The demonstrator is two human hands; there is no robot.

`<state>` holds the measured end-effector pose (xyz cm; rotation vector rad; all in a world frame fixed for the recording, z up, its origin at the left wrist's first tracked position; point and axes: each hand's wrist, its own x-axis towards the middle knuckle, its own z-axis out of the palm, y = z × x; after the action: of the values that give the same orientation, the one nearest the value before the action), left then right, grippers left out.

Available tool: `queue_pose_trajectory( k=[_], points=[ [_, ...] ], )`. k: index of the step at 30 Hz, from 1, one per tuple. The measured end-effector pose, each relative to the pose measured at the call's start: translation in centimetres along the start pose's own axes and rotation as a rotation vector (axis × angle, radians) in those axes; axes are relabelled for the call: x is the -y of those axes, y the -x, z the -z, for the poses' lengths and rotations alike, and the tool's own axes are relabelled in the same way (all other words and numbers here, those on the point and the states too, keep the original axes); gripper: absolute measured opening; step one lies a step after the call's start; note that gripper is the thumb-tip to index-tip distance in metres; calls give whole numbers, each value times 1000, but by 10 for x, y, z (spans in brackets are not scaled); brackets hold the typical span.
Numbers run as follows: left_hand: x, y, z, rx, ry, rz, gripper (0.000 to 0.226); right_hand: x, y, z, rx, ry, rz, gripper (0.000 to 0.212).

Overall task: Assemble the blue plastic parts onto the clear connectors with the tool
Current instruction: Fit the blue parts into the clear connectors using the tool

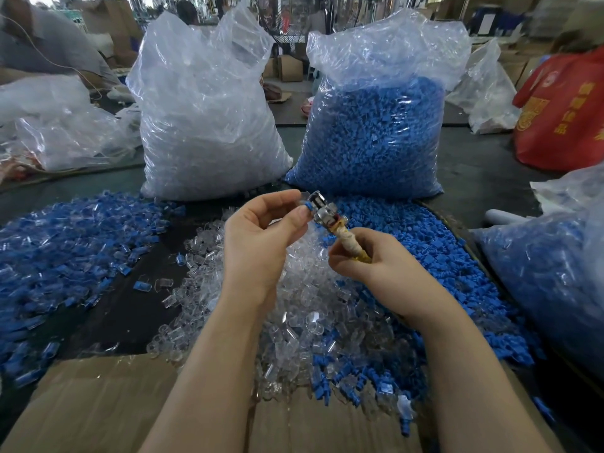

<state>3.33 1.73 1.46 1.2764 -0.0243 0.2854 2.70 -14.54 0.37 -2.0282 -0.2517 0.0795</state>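
We are gripping the tool in our right hand, our left hand pinching a blue part against its tip.

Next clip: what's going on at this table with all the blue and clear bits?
A person is assembling small parts by hand. The left hand pinches a blue part against the metal head of a tool, which the right hand grips by its wrapped handle. Loose clear connectors lie heaped below the hands, loose blue parts to the right, and a pile of blue-and-clear pieces to the left.
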Motion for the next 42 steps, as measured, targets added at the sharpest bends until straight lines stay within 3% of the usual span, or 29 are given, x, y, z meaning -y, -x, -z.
queue_pose_trajectory(
  k=[9, 13, 18, 30, 34, 37, 42],
  points=[
    [2, -1, 2, 4, -41, -27, 21, -1, 0, -1, 15, 72, 15, 12],
    [3, -1, 3, 7, -36, -13, 20, -2, -1, -2, 8, 151, 39, 3],
    [1, -1, 3, 21, -7, 9, 20, -4, -2, -3, -38, 232, 47, 15],
    [1, -2, 7, 44, 20, 117, 18, -6, -3, -7, -75, 305, 80, 11],
    [-1, -11, 22, -115, 242, 298, 22, -10, -5, -4, -142, 321, 79, 7],
    [-2, -20, 49, -296, 505, 415, 9, -15, -6, -1, -172, 318, 51, 7],
    [-6, -27, 90, -596, 942, 423, 15, -17, -8, -1, -154, 395, 43, 6]
  ],
)
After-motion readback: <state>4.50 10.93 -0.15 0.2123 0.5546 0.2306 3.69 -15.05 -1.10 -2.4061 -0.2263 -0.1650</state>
